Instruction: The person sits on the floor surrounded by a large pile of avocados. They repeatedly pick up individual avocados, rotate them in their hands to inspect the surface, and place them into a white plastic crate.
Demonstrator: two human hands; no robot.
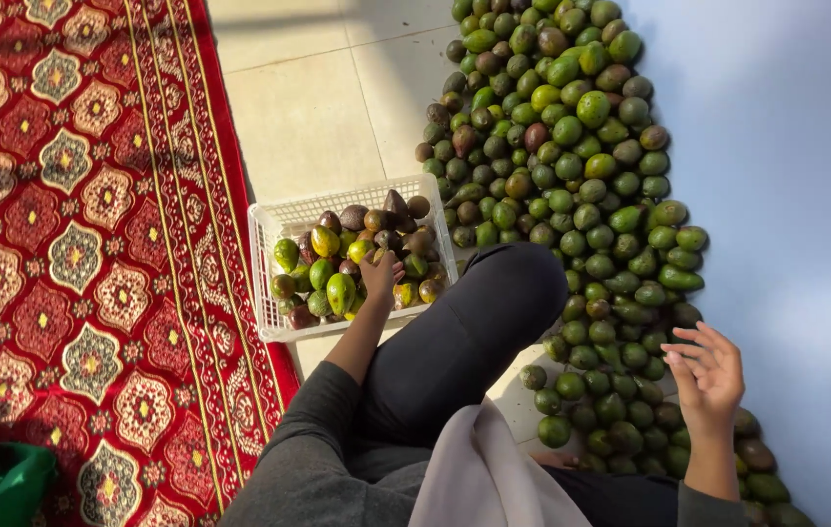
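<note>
My left hand [381, 273] reaches into a white plastic basket [274, 229] and rests on the mixed green, yellow and dark fruits [340, 290] inside; whether it grips one I cannot tell. My right hand [710, 376] hovers palm-up with fingers spread, holding nothing, above a large heap of green avocados [572, 146] spread along the wall. My bent knee in dark trousers [474, 322] lies between the basket and the heap.
A red patterned carpet [74, 244] covers the floor on the left. Pale floor tiles [318, 107] show beyond the basket. A light blue wall [787, 176] bounds the right side. A green bag [0, 483] sits at the lower left corner.
</note>
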